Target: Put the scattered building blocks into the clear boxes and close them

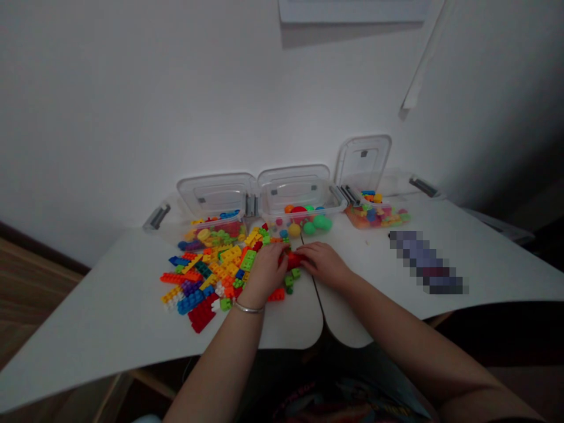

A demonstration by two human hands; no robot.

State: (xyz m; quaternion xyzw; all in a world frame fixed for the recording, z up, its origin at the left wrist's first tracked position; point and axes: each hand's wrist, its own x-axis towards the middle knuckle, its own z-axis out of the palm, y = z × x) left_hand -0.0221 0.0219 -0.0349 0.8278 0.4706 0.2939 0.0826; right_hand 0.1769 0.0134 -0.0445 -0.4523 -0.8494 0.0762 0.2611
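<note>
My left hand (265, 273) and my right hand (324, 262) meet at the middle of the white desk (110, 311). Both press their fingers onto a red plastic piece (294, 260), probably building bricks, though the fingers hide much of it. A silver bangle (249, 307) circles my left wrist. A loose pile of multicoloured toy building bricks (207, 276) spreads just left of my left hand. A few green bricks (289, 281) lie under my right hand's fingers.
Along the wall stand several clear plastic bins with raised lids: one with bricks (215, 226), one with coloured balls (304, 217), one with small pieces (374, 214). A pixelated object (425, 261) lies on the desk's right side. The desk's front edge curves near my body.
</note>
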